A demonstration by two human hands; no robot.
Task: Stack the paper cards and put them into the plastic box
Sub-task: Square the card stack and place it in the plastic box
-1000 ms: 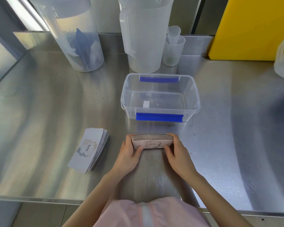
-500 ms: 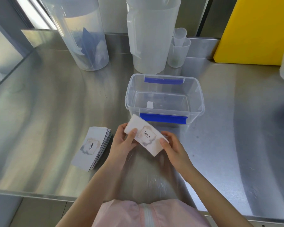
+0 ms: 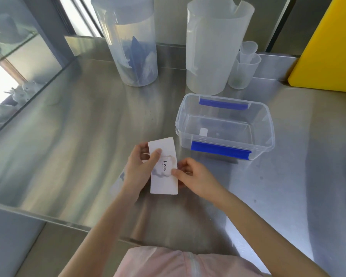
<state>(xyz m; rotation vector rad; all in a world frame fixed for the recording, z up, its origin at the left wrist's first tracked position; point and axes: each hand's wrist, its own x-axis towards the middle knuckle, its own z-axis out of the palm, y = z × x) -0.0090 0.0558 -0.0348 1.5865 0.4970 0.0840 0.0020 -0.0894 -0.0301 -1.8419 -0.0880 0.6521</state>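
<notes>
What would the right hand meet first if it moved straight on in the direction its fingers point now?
The right hand points leftward, so it would first press further into the white paper card stack printed "love" it already pinches, then probably the left hand on the stack's far side. Depth is unclear.

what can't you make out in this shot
- Second pile of cards, head view: only a blurred sliver shows past the left hand; the rest is hidden.
- Held card stack: only the top face shows, so the count is unknowable.
- Small white item in the plastic box: too small to identify.
- Yellow board: cut off by the right edge.
- Right hand fingertips under the stack: hidden.
</notes>
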